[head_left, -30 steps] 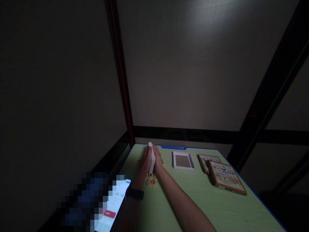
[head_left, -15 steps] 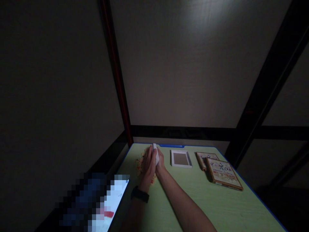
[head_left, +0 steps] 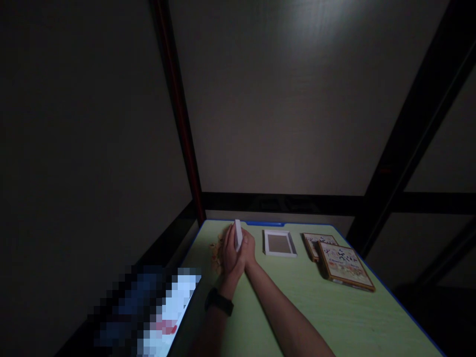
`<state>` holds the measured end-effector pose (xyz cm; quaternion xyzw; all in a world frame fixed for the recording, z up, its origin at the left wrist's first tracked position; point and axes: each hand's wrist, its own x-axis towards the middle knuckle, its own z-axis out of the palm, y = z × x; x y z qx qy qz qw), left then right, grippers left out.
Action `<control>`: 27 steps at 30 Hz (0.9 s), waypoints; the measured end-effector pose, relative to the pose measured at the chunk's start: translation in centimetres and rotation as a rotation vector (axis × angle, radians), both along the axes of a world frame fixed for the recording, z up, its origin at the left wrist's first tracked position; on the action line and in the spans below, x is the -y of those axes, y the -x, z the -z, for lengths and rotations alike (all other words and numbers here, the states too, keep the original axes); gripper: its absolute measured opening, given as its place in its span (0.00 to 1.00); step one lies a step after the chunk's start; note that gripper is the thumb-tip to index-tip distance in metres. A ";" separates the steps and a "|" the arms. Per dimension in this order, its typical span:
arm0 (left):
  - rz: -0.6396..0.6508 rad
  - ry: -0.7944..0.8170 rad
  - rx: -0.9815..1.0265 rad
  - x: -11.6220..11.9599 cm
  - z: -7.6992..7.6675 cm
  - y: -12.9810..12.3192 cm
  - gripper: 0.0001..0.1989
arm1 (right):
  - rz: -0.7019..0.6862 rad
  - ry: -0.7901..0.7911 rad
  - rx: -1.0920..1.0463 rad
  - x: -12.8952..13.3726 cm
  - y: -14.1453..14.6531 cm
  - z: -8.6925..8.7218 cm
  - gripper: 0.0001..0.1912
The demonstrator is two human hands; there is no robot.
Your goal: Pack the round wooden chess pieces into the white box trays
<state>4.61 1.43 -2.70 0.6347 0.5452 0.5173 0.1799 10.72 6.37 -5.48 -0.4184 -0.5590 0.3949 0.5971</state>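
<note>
My left hand (head_left: 230, 255), with a dark band on its wrist, is wrapped round one side of a thin white box-like piece (head_left: 238, 235). From the other side my right hand (head_left: 249, 248) presses against the same piece, which stands on edge between the palms. Both hands touch each other near the heels. Small yellowish pieces with red marks (head_left: 216, 253) lie on the table beside and partly behind my left hand. Right of my hands, a shallow white tray (head_left: 293, 244) with a greyish-brown inside lies on the table.
Two flat illustrated boxes lie at the right of the green table (head_left: 297, 307), the nearer box (head_left: 345, 265) partly over the farther one (head_left: 310, 247). A blue handle-like strip (head_left: 266, 224) is at the far edge. A bright, pixelated screen-like surface (head_left: 169, 317) shows at lower left.
My hands have shifted slightly and turned round the white piece, and my right fingers now curl closer to my left hand. The red-marked piece near my left wrist is now hidden.
</note>
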 end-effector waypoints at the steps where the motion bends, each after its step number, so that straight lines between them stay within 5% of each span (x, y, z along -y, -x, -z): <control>1: -0.018 -0.022 0.002 -0.1 0.2 0.1 0.30 | 0.040 0.004 0.021 0.1 -0.1 0.0 0.15; 13: -0.074 -0.147 0.060 -0.7 1.5 0.3 0.25 | 0.207 -0.020 0.362 2.0 -1.1 -0.5 0.16; 23: -0.335 0.047 0.149 -0.7 1.7 0.9 0.31 | 0.221 -0.197 0.453 2.6 -0.8 -0.8 0.10; 27: -0.330 0.073 0.201 -0.8 1.7 1.2 0.30 | 0.233 -0.228 0.553 2.6 -0.8 -0.6 0.06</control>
